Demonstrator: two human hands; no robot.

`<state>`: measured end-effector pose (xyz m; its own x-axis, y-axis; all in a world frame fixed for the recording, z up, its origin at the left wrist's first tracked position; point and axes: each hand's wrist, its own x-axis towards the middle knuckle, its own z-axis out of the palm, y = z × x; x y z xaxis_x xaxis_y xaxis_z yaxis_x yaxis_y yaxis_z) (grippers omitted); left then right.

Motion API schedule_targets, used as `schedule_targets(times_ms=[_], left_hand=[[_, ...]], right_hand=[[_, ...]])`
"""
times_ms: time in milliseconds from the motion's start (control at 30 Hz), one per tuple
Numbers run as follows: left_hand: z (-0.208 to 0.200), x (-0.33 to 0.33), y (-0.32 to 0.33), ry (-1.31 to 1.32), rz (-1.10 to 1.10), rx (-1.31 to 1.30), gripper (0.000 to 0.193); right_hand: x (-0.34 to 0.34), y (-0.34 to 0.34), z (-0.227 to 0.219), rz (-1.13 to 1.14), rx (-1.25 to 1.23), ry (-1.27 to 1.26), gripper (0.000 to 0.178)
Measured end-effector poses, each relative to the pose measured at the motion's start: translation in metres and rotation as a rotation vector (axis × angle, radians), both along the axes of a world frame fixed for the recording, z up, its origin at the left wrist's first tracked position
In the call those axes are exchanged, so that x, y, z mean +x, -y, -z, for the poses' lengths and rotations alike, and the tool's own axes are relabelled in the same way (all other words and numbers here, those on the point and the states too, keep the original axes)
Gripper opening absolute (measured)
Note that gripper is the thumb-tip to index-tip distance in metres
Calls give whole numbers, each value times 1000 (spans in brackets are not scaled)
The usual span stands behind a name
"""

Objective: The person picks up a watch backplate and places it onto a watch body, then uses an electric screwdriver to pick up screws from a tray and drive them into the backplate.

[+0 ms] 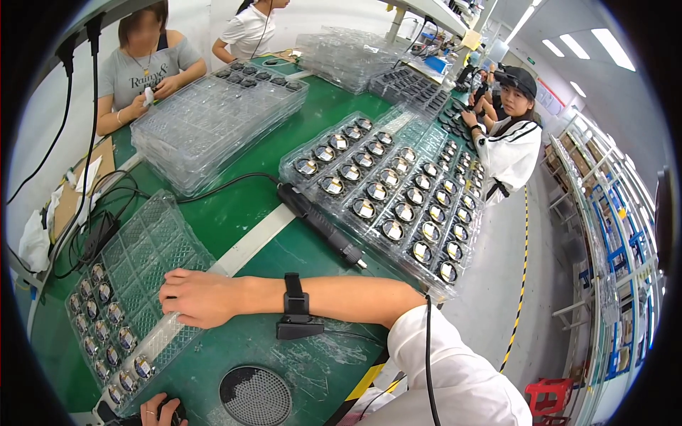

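Note:
My right hand (pixel 200 297) reaches across from the right, over a clear plastic tray (pixel 153 245). Its fingers curl down onto the tray, and whatever lies under them is hidden. In the tray's near-left part sit several round black-rimmed parts (pixel 101 329) with shiny faces. My left hand (pixel 160 410) shows only in part at the lower edge, a ring on one finger. Its fingers bend around a black piece (pixel 179 412), mostly cut off by the picture's edge. Right of it lies a round black-rimmed dish (pixel 256 395) with a grey, dotted surface.
A black electric screwdriver (pixel 321 226) with a cord lies on the green table (pixel 245 195). Beyond it are trays of round parts (pixel 405 211) and stacked clear trays (pixel 213 135). Co-workers sit across and to the right (pixel 508 145). A red stool (pixel 548 397) stands on the floor.

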<state>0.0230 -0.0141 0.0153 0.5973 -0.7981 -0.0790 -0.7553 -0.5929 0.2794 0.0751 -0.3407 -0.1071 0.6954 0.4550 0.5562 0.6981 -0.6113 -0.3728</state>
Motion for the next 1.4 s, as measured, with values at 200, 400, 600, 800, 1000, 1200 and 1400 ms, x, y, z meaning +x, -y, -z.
schedule_targets(times_ms=[200, 400, 600, 800, 1000, 1200, 1400], left_hand=[[2, 2, -2, -11, 49, 0, 34], [3, 4, 2, -23, 104, -28, 33], [2, 4, 3, -35, 91, -46, 32], [0, 2, 5, -50, 80, -54, 31], [0, 1, 6, -52, 63, -30, 28], [0, 1, 5, -46, 57, -24, 28], [-3, 0, -3, -82, 26, 5, 27]], right_hand=[[1, -1, 2, -4, 21, 3, 24], [1, 0, 3, -3, 39, 6, 23], [2, -1, 3, -5, 25, 22, 22], [1, -2, 3, 5, 20, -1, 22], [1, -1, 3, 1, 23, 15, 22], [1, 2, 3, 10, 4, 18, 23], [8, -7, 9, -2, 26, 57, 23]])
